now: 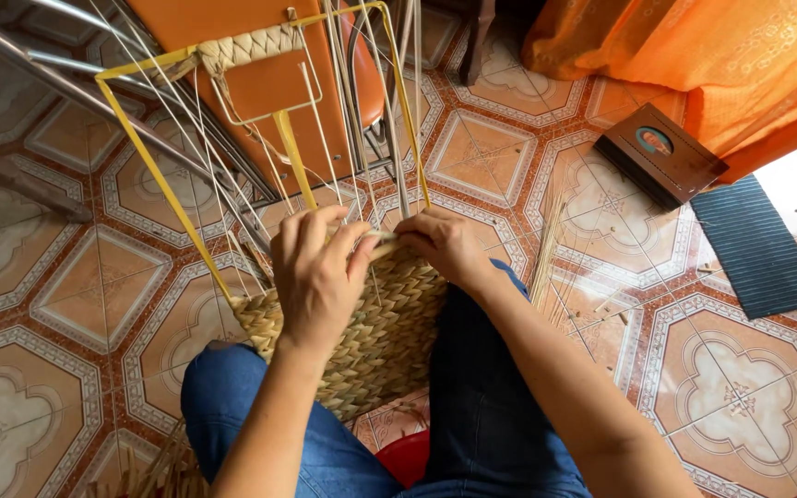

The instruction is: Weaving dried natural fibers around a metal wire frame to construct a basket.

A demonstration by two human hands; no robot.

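A half-woven straw basket (375,337) rests on my knees, built on a yellow wire frame (159,180) with thin white upright strands (320,120). A short braided band (246,46) sits on the frame's far rim. My left hand (317,277) lies over the top edge of the weave, its fingers curled on a straw strand. My right hand (443,244) pinches the same woven edge from the right, close beside the left hand. Both hands grip the weaving strand (382,245) between them.
Patterned orange floor tiles (76,286) spread all around. A bundle of loose straw (546,263) lies right of my leg. Farther right are a dark brown box (661,152) and a dark ribbed mat (758,244). Orange cloth (694,55) hangs top right. Metal legs (20,180) stand left.
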